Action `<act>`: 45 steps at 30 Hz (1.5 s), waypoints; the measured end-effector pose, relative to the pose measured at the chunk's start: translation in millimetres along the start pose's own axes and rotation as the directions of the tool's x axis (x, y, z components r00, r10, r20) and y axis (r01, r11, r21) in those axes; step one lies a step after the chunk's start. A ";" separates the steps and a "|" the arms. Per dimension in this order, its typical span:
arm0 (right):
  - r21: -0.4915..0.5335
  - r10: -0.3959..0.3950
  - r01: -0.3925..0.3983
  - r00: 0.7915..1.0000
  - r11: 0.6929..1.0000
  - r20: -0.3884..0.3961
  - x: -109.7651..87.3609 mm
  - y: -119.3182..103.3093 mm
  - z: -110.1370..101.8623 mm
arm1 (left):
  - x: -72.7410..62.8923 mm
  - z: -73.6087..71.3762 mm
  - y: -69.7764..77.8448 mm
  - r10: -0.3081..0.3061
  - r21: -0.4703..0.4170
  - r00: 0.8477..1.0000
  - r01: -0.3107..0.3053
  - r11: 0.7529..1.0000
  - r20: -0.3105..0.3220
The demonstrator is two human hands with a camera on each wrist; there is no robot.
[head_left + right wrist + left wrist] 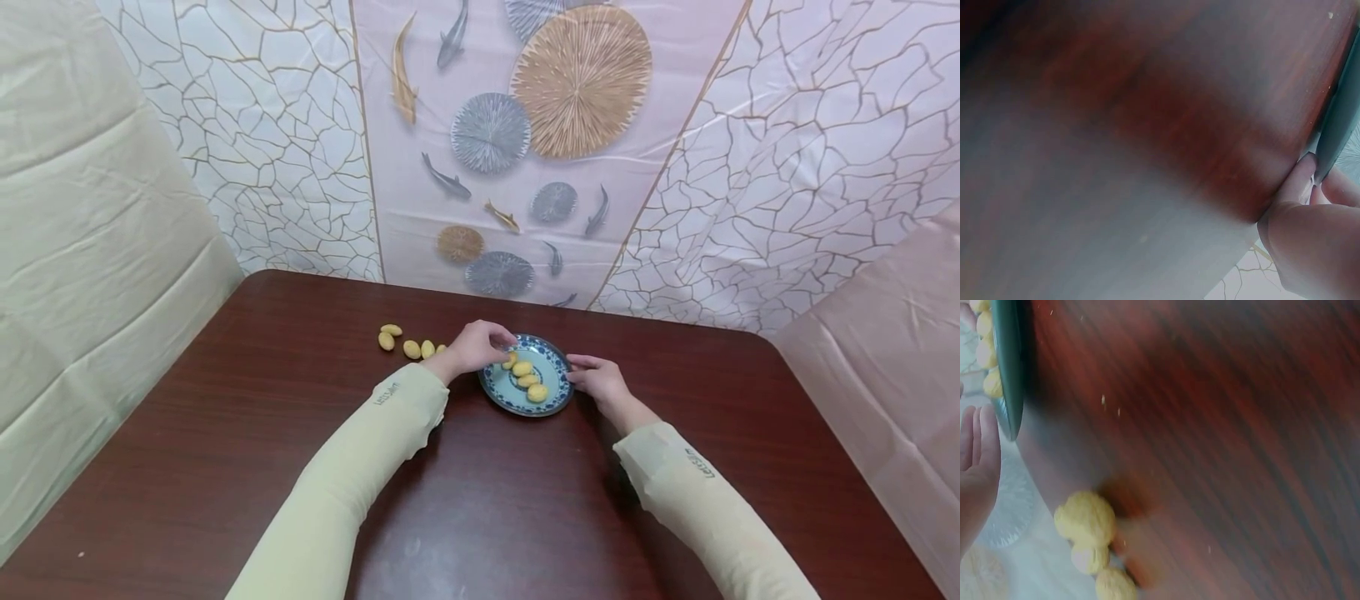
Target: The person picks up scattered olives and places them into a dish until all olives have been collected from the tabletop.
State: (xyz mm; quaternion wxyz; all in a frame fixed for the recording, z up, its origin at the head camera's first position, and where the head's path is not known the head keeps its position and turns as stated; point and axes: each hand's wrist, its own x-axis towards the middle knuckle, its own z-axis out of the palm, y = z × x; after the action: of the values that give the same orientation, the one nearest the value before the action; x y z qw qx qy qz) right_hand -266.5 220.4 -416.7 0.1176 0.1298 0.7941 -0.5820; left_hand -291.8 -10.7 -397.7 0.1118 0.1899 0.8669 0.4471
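A round plate [517, 406] with a pale blue centre and a blue patterned rim lies toward the back of the table. On it sit several small yellow oval pieces [537, 392] with an uneven surface. My left hand [474, 347] hovers over the plate's left edge, its fingertips right beside the nearest yellow piece [511, 360]. In the left wrist view the fingers [986, 440] look straight, just short of a piece on the plate. My right hand [602, 385] pinches the plate's right rim, thumb and fingers on either side of it in the right wrist view.
More yellow oval pieces [412, 349] lie on the dark wooden table [480, 500], left of the plate and partly behind my left wrist. A patterned cloth [300, 167] hangs along the table's back edge, with plain pale cloth [82, 250] on the left side.
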 end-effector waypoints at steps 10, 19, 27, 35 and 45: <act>0.002 0.002 -0.002 1.000 1.000 0.002 0.9 0.8 -2.0 | -12.3 -38.1 -10.5 -0.027 -0.108 0.993 0.015 0.994 -0.116; -0.021 0.016 -0.016 1.000 1.000 0.007 0.8 0.5 -2.1 | -31.7 -75.6 -28.7 -0.081 -0.156 0.979 0.052 0.986 -0.189; -0.033 0.021 -0.021 1.000 0.999 0.016 1.1 0.3 -2.4 | -47.4 -99.1 -48.3 -0.142 -0.146 0.956 0.107 0.983 -0.255; -0.020 0.010 -0.010 1.000 1.000 0.024 1.0 -0.2 -3.2 | -62.1 -110.8 -72.0 -0.190 -0.113 0.934 0.163 0.980 -0.303; -0.022 0.008 -0.007 1.000 1.000 0.020 1.8 0.8 -3.6 | -77.8 -110.3 -99.7 -0.245 -0.086 0.926 0.229 0.970 -0.289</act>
State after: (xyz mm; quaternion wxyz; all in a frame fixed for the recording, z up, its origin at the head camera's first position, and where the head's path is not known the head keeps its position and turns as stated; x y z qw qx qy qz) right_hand -268.1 224.2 -417.0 0.1292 0.1257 0.7989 -0.5739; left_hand -284.6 -177.6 -413.9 0.0382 0.0116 0.8788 0.4755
